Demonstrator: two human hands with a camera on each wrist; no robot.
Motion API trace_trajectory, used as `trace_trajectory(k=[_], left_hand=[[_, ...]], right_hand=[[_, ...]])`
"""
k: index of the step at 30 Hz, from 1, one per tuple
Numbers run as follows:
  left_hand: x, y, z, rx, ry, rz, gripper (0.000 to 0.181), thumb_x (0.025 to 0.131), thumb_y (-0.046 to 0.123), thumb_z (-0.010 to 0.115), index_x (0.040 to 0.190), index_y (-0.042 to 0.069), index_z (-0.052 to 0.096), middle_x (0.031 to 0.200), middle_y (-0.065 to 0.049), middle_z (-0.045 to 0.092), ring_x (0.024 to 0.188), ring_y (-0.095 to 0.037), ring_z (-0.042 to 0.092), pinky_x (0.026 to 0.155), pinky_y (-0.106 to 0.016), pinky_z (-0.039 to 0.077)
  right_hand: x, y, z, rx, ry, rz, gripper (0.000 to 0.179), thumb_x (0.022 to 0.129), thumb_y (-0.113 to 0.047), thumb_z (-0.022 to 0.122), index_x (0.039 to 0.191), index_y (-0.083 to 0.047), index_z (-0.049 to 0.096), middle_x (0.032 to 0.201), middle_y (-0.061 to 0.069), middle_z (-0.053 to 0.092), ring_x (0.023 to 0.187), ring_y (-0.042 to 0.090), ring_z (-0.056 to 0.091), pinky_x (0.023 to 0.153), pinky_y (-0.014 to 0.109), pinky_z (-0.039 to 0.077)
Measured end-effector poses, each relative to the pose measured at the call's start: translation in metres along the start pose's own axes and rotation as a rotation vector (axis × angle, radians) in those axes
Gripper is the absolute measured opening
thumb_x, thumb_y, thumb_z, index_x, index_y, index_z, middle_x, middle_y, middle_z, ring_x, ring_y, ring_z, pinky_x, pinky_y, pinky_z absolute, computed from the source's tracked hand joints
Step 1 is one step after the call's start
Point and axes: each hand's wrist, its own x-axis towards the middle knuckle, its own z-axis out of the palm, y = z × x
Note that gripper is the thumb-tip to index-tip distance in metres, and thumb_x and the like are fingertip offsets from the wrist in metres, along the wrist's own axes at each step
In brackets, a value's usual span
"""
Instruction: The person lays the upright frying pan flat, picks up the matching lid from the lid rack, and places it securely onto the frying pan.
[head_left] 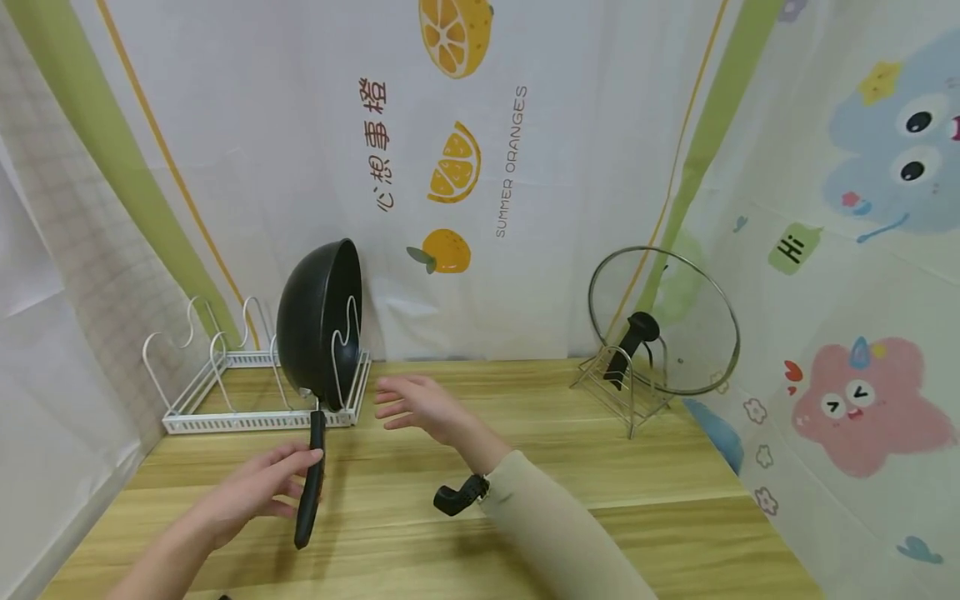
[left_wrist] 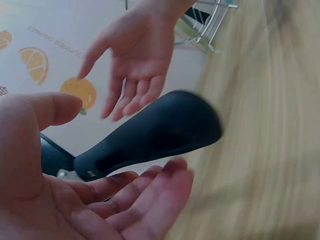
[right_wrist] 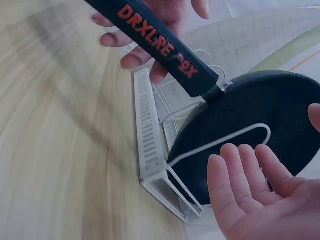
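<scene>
A black wok stands on its side in a white rack, its long handle pointing out toward me. My left hand is at the handle, the thumb on one side and loosely bent fingers on the other, without gripping it. Red lettering runs along the handle in the right wrist view. My right hand is to the right of the wok, holding nothing. Its fingers are extended and the palm faces the wok, whose inside shows behind a white wire divider.
A glass lid with a black knob leans in a small wire stand at the back right. Printed curtains hang behind and beside the wooden table. A black strap device is on my right wrist.
</scene>
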Motion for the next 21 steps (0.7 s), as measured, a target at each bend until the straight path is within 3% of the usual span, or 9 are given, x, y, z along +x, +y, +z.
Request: trace_trajectory(k=[6, 10, 14, 21], left_hand=[[0.004, -0.008, 0.01, -0.137, -0.116, -0.007, 0.046, 0.108, 0.037, 0.047, 0.125, -0.005, 0.053, 0.113, -0.01, 0.067, 0.103, -0.03, 0.071, 0.085, -0.044, 0.061], [0.006, -0.014, 0.015, -0.206, -0.15, -0.012, 0.043, 0.108, 0.036, 0.047, 0.125, -0.003, 0.052, 0.113, -0.012, 0.068, 0.1, -0.028, 0.072, 0.083, -0.045, 0.062], [0.006, -0.017, 0.018, -0.269, -0.181, -0.016, 0.038, 0.108, 0.034, 0.046, 0.126, 0.001, 0.056, 0.111, -0.012, 0.069, 0.097, -0.025, 0.073, 0.082, -0.044, 0.062], [0.007, -0.019, 0.021, -0.356, -0.22, -0.031, 0.03, 0.107, 0.03, 0.047, 0.121, 0.004, 0.057, 0.104, -0.007, 0.069, 0.091, -0.02, 0.072, 0.082, -0.041, 0.062]], right_hand=[[0.018, 0.002, 0.023, 0.065, -0.017, 0.036, 0.055, 0.098, -0.04, 0.065, 0.136, -0.001, 0.06, 0.133, 0.021, 0.063, 0.123, 0.044, 0.062, 0.097, 0.047, 0.057], [0.023, 0.001, 0.042, 0.063, -0.028, 0.056, 0.053, 0.097, -0.041, 0.066, 0.133, -0.003, 0.061, 0.124, 0.015, 0.068, 0.111, 0.032, 0.069, 0.101, 0.052, 0.054], [0.026, 0.002, 0.057, 0.074, -0.031, 0.089, 0.049, 0.095, -0.042, 0.069, 0.129, -0.007, 0.062, 0.118, 0.009, 0.069, 0.103, 0.024, 0.071, 0.096, 0.047, 0.058], [0.036, 0.008, 0.074, 0.156, 0.078, 0.138, 0.041, 0.091, -0.036, 0.074, 0.118, -0.006, 0.065, 0.108, 0.011, 0.07, 0.096, 0.026, 0.072, 0.089, 0.046, 0.06]])
